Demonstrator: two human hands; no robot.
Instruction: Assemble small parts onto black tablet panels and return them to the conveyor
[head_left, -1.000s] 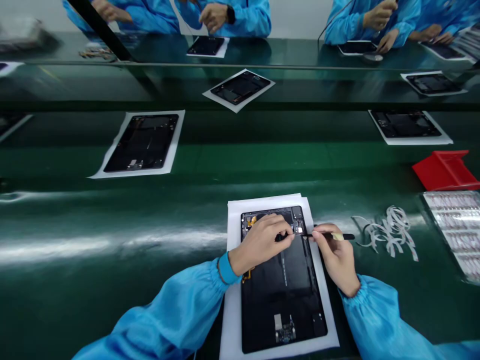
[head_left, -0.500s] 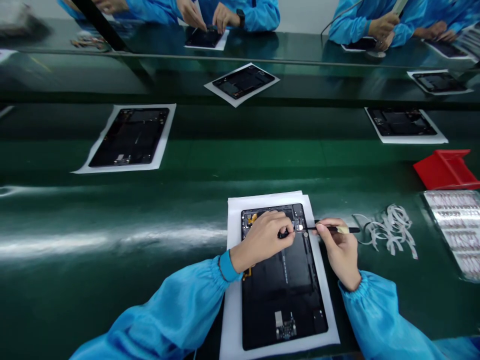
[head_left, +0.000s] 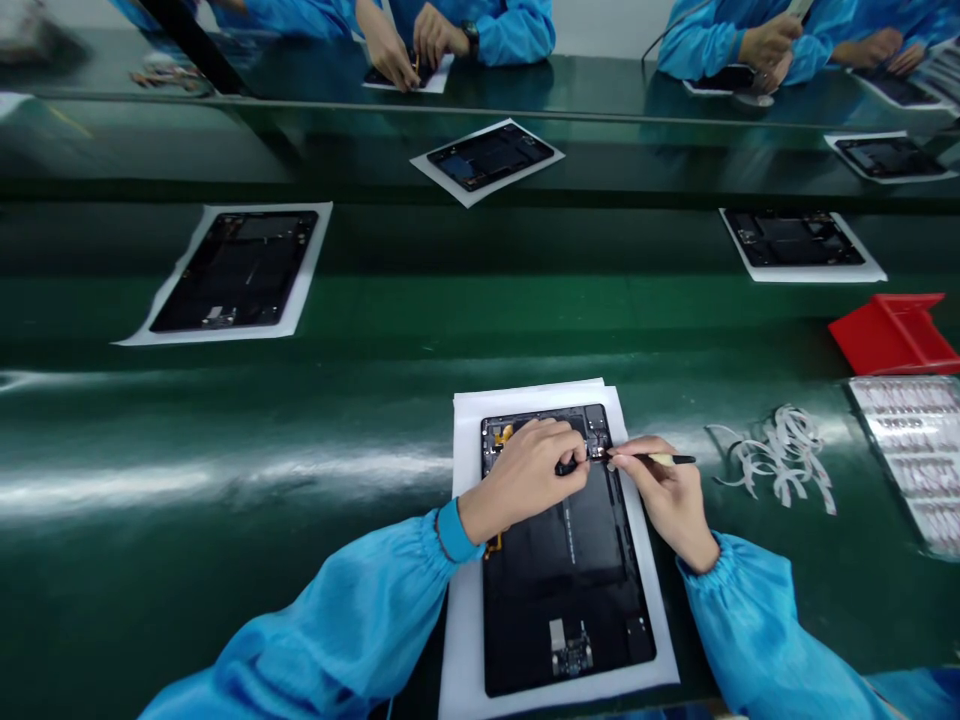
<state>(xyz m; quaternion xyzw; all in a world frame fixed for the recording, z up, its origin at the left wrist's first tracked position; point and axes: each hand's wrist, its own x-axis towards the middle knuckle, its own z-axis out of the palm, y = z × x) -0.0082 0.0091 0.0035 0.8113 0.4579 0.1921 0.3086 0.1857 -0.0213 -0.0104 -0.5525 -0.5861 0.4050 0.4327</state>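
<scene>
An opened black tablet [head_left: 566, 610] lies on white sheets [head_left: 465, 560] in front of me, its inner parts showing. My left hand [head_left: 529, 470] rests over its upper part with curled fingers. A small dark piece [head_left: 566, 466] shows at those fingertips; its kind I cannot make out. Pinched in my right hand [head_left: 667, 490] is a thin black tool [head_left: 679, 459] with a pale yellow band. The tool's tip meets the tablet's upper right edge, close to a small shiny part [head_left: 598, 454] and to my left fingers.
Curled white strips [head_left: 787, 460] lie right of my right hand. Beyond them are a clear tray of small parts [head_left: 911, 450] and a red bin [head_left: 892, 335]. More opened tablets [head_left: 240, 270] lie on sheets farther back. Co-workers' hands [head_left: 409, 45] work across the bench.
My right hand has moved left with the tool, closer to the tablet's edge and my left hand. The two tablets on the nearer back strip have shifted left. My left hand stays put.
</scene>
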